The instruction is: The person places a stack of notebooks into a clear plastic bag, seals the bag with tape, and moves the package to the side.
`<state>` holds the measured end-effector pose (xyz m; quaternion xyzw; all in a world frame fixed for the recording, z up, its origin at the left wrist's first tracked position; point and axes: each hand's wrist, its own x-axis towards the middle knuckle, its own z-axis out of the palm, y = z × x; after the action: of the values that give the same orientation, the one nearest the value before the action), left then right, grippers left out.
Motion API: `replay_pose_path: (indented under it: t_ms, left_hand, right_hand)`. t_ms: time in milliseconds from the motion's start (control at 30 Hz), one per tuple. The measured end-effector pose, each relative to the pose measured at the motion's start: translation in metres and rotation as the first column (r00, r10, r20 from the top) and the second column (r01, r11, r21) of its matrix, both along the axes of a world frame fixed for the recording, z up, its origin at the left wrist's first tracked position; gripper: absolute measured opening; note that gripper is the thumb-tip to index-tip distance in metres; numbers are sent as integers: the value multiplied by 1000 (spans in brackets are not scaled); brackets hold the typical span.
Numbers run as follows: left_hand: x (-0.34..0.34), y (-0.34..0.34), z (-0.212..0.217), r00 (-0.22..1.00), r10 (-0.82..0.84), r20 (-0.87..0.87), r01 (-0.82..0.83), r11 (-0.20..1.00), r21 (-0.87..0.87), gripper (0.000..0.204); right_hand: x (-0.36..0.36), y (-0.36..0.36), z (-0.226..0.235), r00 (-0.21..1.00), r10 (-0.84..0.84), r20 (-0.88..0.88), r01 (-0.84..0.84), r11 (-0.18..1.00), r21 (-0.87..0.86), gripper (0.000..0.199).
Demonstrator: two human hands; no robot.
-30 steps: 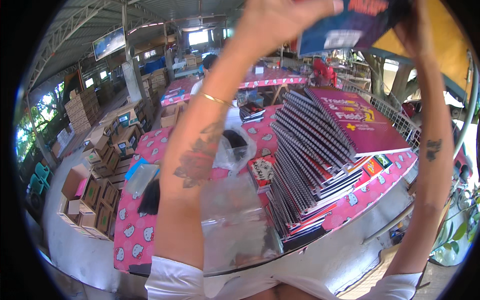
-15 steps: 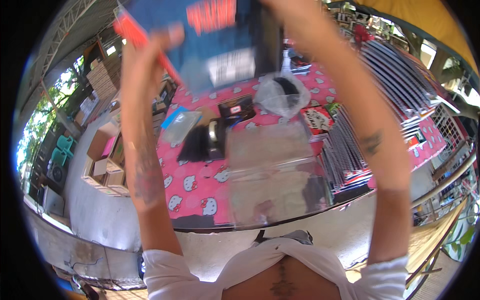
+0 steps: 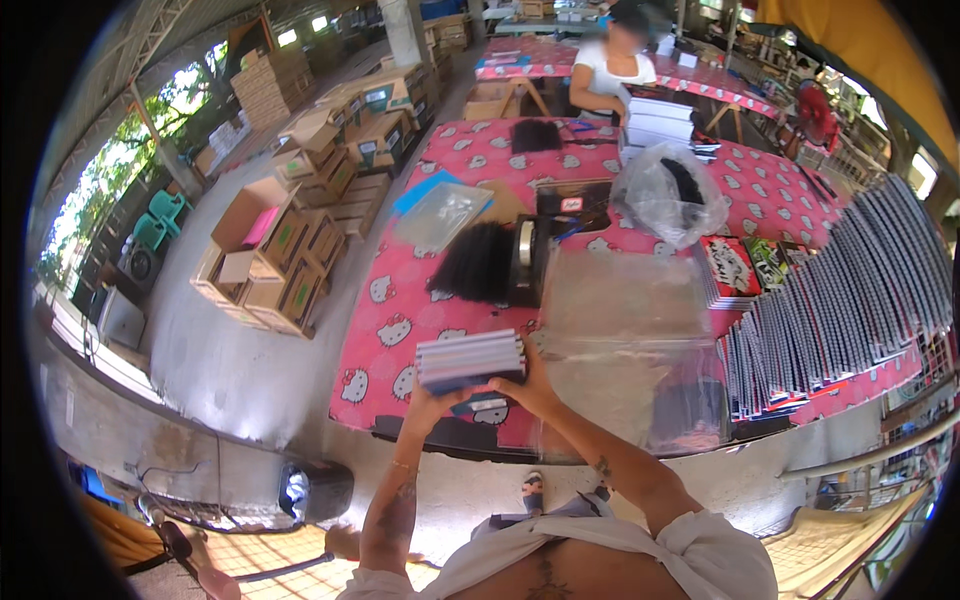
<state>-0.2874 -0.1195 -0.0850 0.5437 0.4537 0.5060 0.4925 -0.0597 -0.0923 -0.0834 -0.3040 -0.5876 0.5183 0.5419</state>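
Note:
A small stack of notebooks (image 3: pixel 470 358) is gripped between both my hands over the front left of the pink table, edges facing up. My left hand (image 3: pixel 432 404) clasps its left lower side, and my right hand (image 3: pixel 527 384) is wrapped round its right lower corner. Just beyond the stack lie a bundle of black bristle-like strands (image 3: pixel 478 262) and a roll of tape on a black dispenser (image 3: pixel 524 262). Clear plastic sleeves (image 3: pixel 625 300) are spread flat to the right of my right hand.
Long rows of spiral-bound notebooks (image 3: pixel 850 300) line the table's right side. A clear plastic bag (image 3: pixel 670 195) and a blue folder (image 3: pixel 425 190) lie farther back. Another person (image 3: pixel 612 70) stands across the table by stacked books (image 3: pixel 658 125). Cardboard boxes (image 3: pixel 265 250) stand on the left floor.
My hands have come down from high in front, bringing the notebooks low over the table's front left. The view now takes in more of the far room and the other person.

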Motion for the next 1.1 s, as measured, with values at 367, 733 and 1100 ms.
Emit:
replay_pose_path:
  t_ms: [367,733,1100]
  left_hand:
    - [-25,0,2,997,-8,-80,1,997,-79,62]
    - [66,-13,129,318,246,-916,356,864,356,103]
    - [41,21,137,124,54,-991,394,914,99,89]
  right_hand:
    - [-15,7,11,998,55,-28,-56,996,-66,99]
    - [5,6,27,977,163,135,-143,978,-152,84]
    - [37,16,9,924,143,354,-145,989,-20,90]
